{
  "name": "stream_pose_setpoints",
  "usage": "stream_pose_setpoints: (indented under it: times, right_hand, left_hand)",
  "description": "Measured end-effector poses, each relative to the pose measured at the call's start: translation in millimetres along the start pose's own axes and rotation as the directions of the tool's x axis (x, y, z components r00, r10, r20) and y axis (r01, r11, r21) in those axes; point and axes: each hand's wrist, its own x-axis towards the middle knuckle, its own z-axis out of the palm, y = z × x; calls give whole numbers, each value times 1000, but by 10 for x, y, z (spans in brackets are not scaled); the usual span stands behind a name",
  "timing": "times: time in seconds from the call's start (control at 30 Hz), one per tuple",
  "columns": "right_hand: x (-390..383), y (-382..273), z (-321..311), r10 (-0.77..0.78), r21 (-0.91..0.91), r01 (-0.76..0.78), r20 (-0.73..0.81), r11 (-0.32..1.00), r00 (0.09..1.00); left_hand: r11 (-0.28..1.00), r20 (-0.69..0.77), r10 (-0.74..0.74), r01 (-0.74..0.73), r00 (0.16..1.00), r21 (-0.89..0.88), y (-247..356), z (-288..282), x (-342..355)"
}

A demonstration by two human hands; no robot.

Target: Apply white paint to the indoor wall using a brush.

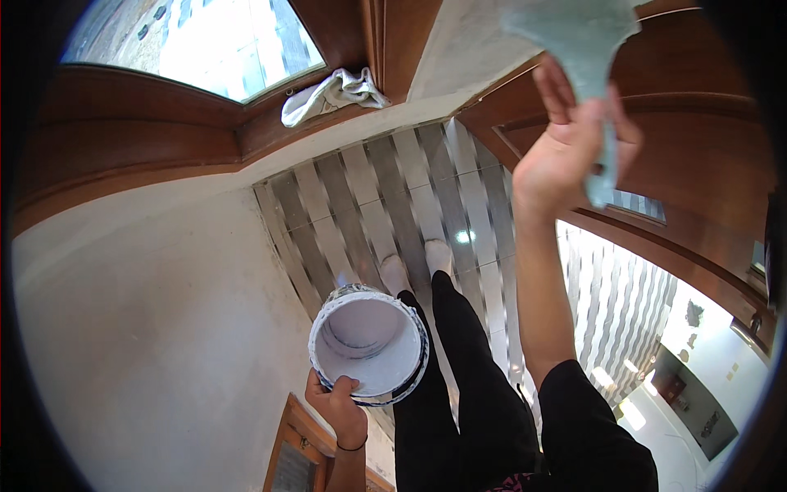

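My left hand [340, 406] grips the near rim of a paint bucket [365, 348], held low at the left of my legs, with its thumb over the edge and white paint inside. My raised right hand [574, 143] is closed round the handle of a pale green brush or spreader [586, 45]; its broad head is blurred and cut off at the top edge, over a white wall strip [459, 53] beside a wooden frame.
A wooden window frame [147, 123] with a crumpled white cloth [332, 98] is at upper left. A wooden door [697, 148] is at right, near an opening onto another striped floor. A white wall [139, 320] is at left. My feet stand on striped tiles [377, 168].
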Motion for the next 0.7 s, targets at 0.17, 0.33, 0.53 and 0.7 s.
stream_pose_setpoints:
  times: [0.17, 0.33, 0.53, 0.7]
  right_hand:
    - [-536, 548, -581, 123, -231, -85, 157, 969, 980]
    - [-763, 667, -904, 82, -488, 184, 474, 853, 877]
    - [-824, 952, -723, -129, -384, 396, 563, 834, 816]
    - [-952, 1211, -793, -146, -394, 428, 573, 813, 806]
  left_hand:
    - [998, 1, 15, -15, 1000, -68, -111, -73, 55]
    - [998, -33, 0, -2, 999, -56, -194, -102, 112]
    - [996, -23, -24, 22, 999, -85, -260, -78, 102]
    - [999, -54, -15, 13, 998, -44, -174, 53, 77]
